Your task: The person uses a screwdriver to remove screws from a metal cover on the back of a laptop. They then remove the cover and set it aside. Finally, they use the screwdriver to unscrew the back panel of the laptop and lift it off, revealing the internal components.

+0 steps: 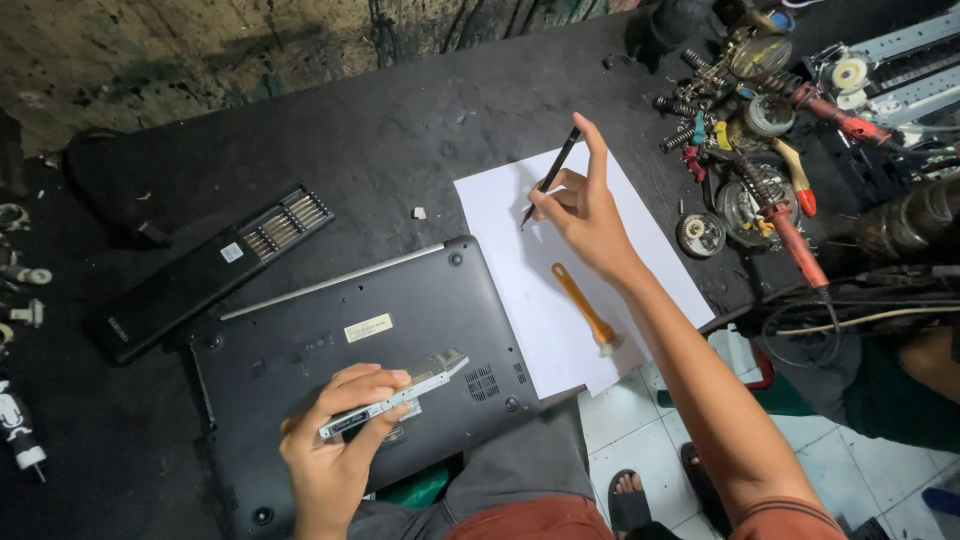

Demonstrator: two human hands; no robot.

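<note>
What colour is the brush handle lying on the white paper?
Orange: the brush lies on the white paper, seen clearly in the head view.

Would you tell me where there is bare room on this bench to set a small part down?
Bare dark bench lies between the screwdriver bit case and the white paper. The paper around the orange brush is free. The tool heap is crowded.

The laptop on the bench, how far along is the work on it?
Done: the laptop lies bottom-up, and a thin silver drive module is off it, held in the left hand. In hand: the right hand holds a dark slim tool over the white paper. Left: the base cover is on, several screw holes look filled.
</note>
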